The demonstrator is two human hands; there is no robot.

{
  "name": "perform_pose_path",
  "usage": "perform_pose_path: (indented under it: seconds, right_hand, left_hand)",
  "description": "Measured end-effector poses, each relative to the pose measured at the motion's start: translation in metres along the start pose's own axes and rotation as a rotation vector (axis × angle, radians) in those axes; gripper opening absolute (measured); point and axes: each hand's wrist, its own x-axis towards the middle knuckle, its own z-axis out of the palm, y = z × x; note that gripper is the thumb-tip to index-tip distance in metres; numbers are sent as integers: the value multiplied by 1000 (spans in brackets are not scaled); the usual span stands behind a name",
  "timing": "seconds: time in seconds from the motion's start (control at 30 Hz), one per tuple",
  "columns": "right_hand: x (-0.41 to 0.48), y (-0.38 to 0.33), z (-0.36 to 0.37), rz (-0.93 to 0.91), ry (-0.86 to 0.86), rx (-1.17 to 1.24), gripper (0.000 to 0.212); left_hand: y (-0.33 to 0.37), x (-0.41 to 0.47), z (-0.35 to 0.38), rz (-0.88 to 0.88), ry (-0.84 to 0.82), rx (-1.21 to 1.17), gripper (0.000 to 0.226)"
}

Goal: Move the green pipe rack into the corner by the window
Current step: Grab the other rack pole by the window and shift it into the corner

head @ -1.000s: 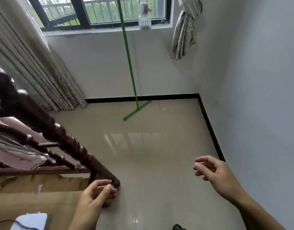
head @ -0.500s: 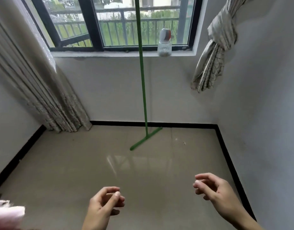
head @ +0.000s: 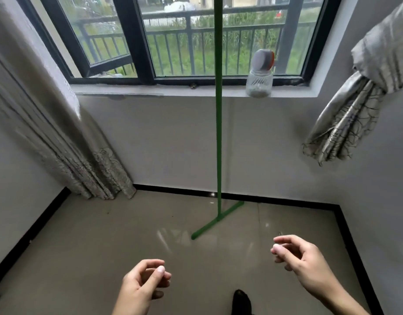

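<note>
Green pipe rack approached, not yet gripped.

The thin green metal pipe rack [head: 218, 137] is seen upright on its floor bar, just in front of the wall under the dark-framed window [head: 187, 42], between the two corners. The left hand [head: 143, 283] and the right hand [head: 298, 255] are held loosely curled and empty, near the rack's foot but apart from it. The reaching step is judged to be in hand; next, the upright would need to be grasped and the rack carried or slid toward a corner. A clear lidded jar [head: 259, 80] is set on the sill just right of the rack. The glossy beige tiled floor [head: 105, 242] is edged with black skirting, and patterned grey curtains [head: 66, 142] hang left of the rack.
</note>
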Motion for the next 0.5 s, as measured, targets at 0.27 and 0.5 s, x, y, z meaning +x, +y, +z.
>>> perform_pose_path:
  seconds: [0.27, 0.5]
  right_hand:
    - [172, -85, 31, -75, -132, -73, 9]
    - [279, -127, 75, -93, -41, -94, 9]
  left_hand:
    - [70, 123, -6, 36, 110, -46, 11]
    - [100, 252, -31, 22, 46, 15, 10]
